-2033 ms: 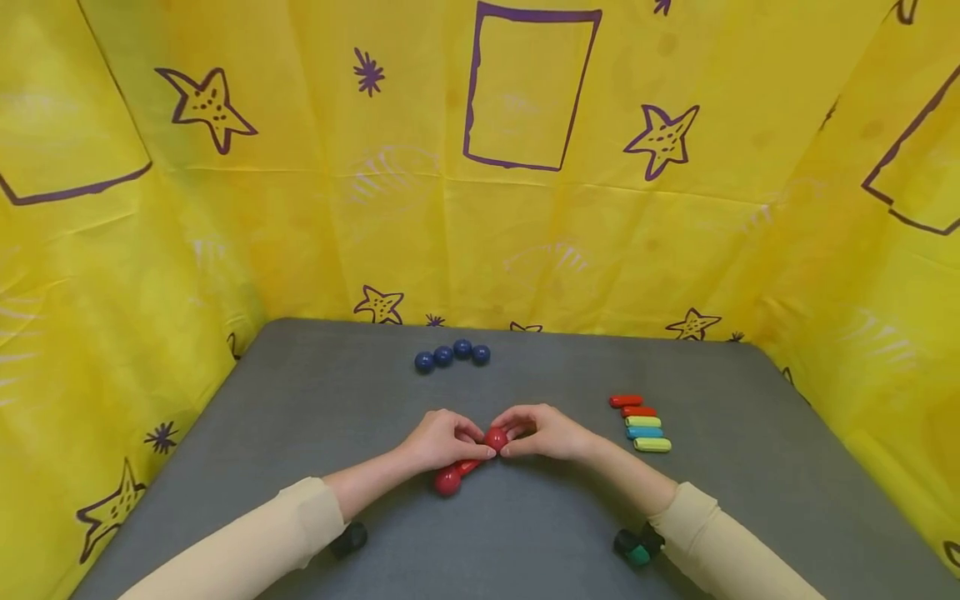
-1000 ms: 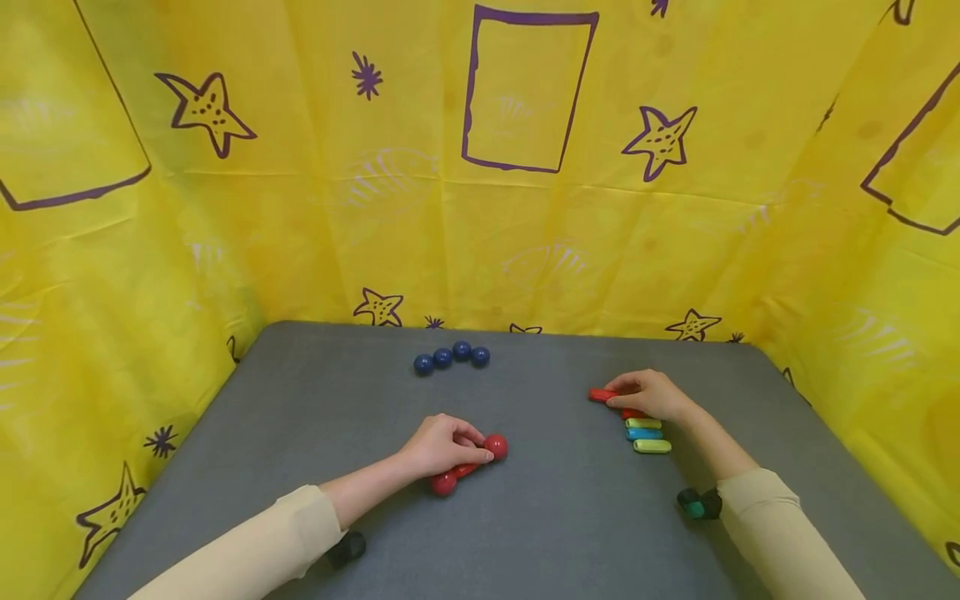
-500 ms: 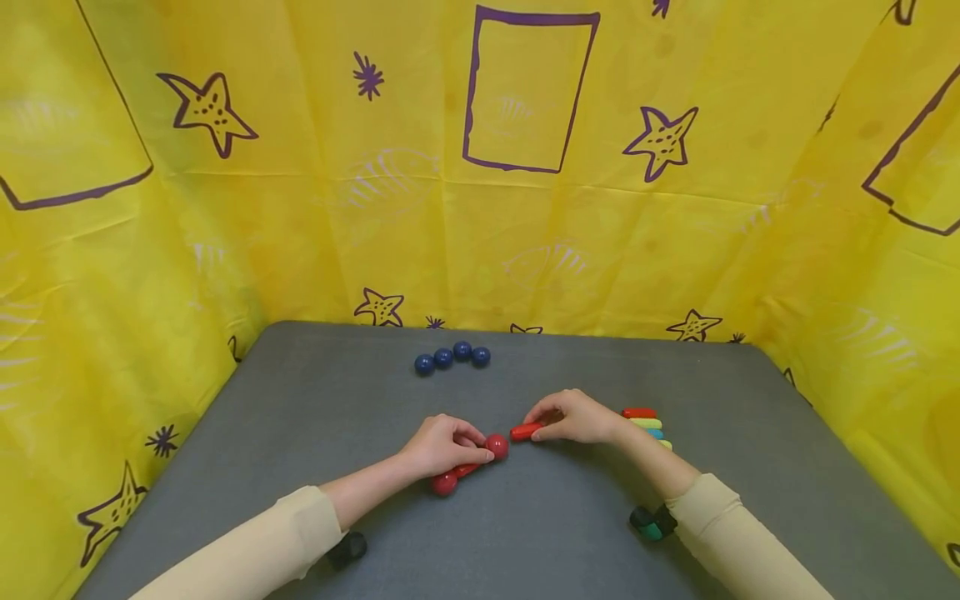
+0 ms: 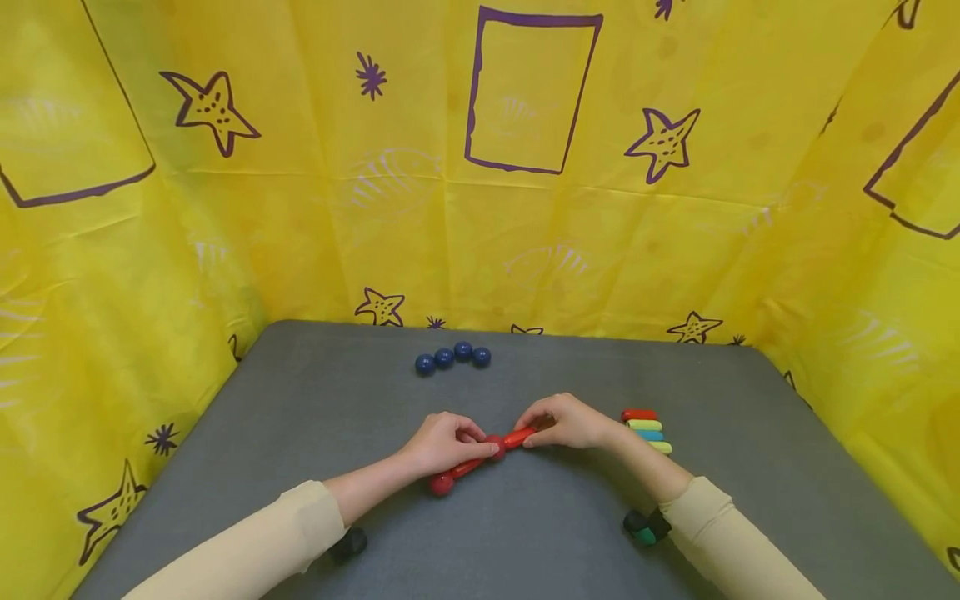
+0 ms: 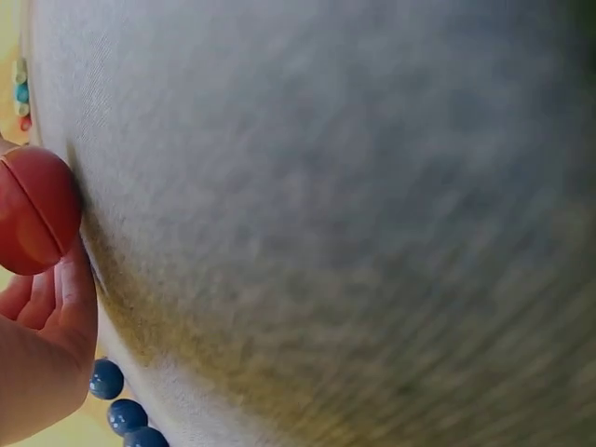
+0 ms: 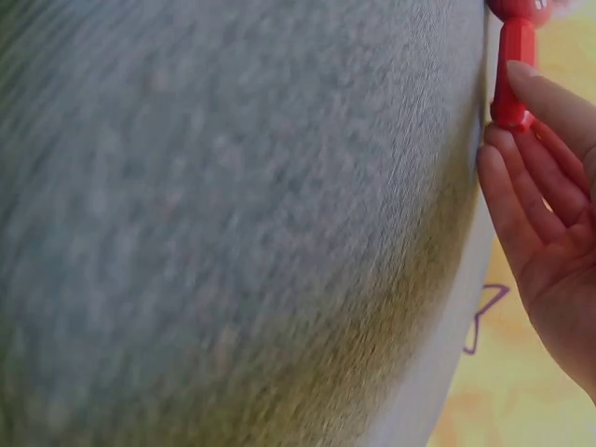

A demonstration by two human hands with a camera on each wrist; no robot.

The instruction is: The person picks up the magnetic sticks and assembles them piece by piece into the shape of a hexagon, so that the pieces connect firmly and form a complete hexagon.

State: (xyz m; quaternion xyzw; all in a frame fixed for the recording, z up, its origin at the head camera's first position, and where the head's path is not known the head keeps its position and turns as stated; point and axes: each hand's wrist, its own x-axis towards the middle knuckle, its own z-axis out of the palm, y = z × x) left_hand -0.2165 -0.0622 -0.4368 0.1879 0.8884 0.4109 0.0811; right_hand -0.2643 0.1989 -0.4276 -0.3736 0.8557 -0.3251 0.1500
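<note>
My left hand (image 4: 442, 442) pinches a shiny red ball (image 4: 498, 447) at the middle of the table. A red rod (image 4: 467, 468) runs from that ball, partly under the left thumb, to a second red ball (image 4: 441, 484) nearer me. From the other side my right hand (image 4: 566, 421) pinches another red rod (image 4: 519, 438) between thumb and fingers, its far end right at the left-held ball. In the right wrist view this rod (image 6: 515, 70) lines up with a red ball (image 6: 521, 7). A large red ball (image 5: 35, 209) with a seam shows in the left wrist view.
Several dark blue balls (image 4: 444, 358) sit in a row at the back of the grey table (image 4: 337, 383). To the right lie a red rod (image 4: 640, 414), a blue rod (image 4: 651, 435) and two yellow-green ones. A yellow patterned cloth (image 4: 405, 225) encloses the table.
My right hand let go of the middle red ball, took a red rod from the row at the right and brought it left to that ball. The left hand stayed nearly in place.
</note>
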